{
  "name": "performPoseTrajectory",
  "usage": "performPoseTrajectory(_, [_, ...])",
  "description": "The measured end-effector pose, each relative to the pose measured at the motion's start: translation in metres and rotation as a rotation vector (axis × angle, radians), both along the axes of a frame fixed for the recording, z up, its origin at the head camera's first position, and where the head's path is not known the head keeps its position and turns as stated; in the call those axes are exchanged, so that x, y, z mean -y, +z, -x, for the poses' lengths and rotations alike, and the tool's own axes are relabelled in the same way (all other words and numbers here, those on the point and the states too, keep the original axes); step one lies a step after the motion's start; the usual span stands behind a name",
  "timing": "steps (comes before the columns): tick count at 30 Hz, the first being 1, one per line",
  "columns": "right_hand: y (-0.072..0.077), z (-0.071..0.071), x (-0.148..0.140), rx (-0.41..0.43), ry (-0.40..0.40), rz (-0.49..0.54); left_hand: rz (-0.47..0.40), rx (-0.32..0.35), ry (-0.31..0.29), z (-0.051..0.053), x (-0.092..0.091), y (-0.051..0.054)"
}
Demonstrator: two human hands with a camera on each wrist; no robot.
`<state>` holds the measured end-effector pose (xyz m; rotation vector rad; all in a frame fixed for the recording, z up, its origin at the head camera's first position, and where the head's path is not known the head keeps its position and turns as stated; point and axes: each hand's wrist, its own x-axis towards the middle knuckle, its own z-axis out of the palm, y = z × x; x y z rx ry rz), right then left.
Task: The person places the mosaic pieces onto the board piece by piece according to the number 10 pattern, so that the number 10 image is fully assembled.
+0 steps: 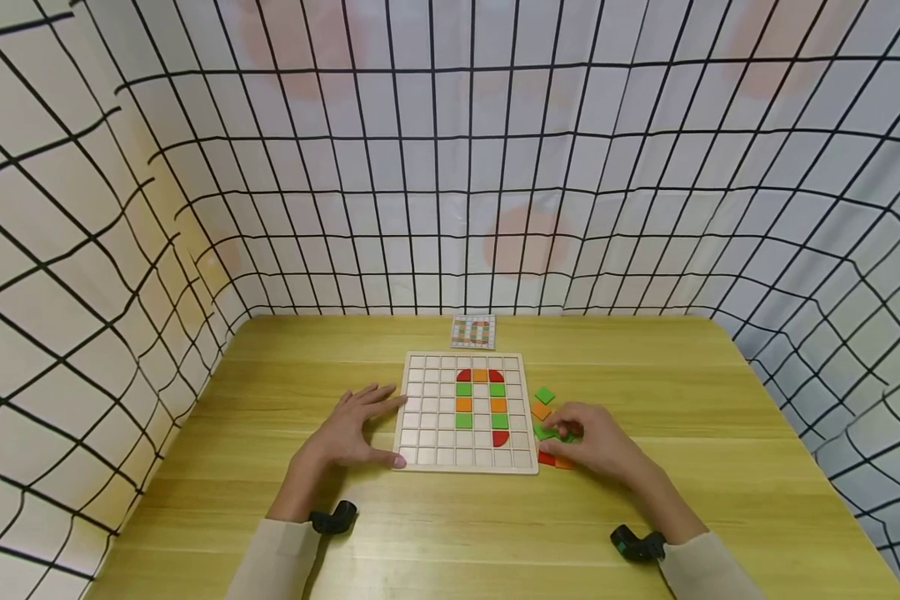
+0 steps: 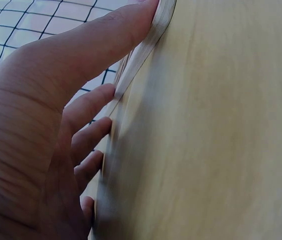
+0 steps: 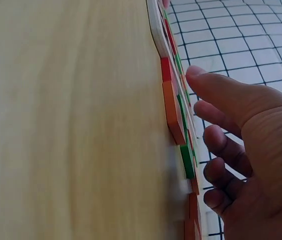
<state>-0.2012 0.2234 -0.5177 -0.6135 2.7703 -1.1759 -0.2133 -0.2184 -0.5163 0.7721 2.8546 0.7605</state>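
Observation:
A white wooden grid board (image 1: pixel 427 429) lies on the table with red, orange and green tiles set in its right half. Along the board's left edge my left hand (image 1: pixel 354 427) spreads its fingers, thumb on the near left corner; the left wrist view shows the thumb (image 2: pixel 106 35) against the wooden rim (image 2: pixel 148 42). My right hand (image 1: pixel 596 437) hovers over loose tiles beside the board's right edge. Its fingers bend loosely, thumb and fingertips apart, with nothing seen between them. Under it lie a red tile (image 3: pixel 166 69), an orange tile (image 3: pixel 172 110) and a green tile (image 3: pixel 186 161).
Behind the board lies a small pattern card (image 1: pixel 473 332) with a coloured design. A loose green tile (image 1: pixel 545 395) and an orange tile (image 1: pixel 541 411) lie right of the board. White walls with black grid lines (image 1: pixel 450 192) enclose the wooden table (image 1: pixel 450 533).

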Motion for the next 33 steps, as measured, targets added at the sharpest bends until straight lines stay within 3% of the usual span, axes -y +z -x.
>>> performPoseTrajectory(9, [-0.003,-0.005,-0.013,0.002,0.006,-0.033,0.000,-0.001,-0.002,0.000,0.001,-0.001])
performPoseTrajectory(21, [-0.006,-0.007,-0.028,-0.081,0.073,-0.069,0.007,0.008,0.000,-0.001,0.002,0.001])
performPoseTrajectory(33, [-0.007,-0.009,-0.034,-0.082,0.097,-0.102,0.000,0.015,0.001,0.000,0.000,0.002])
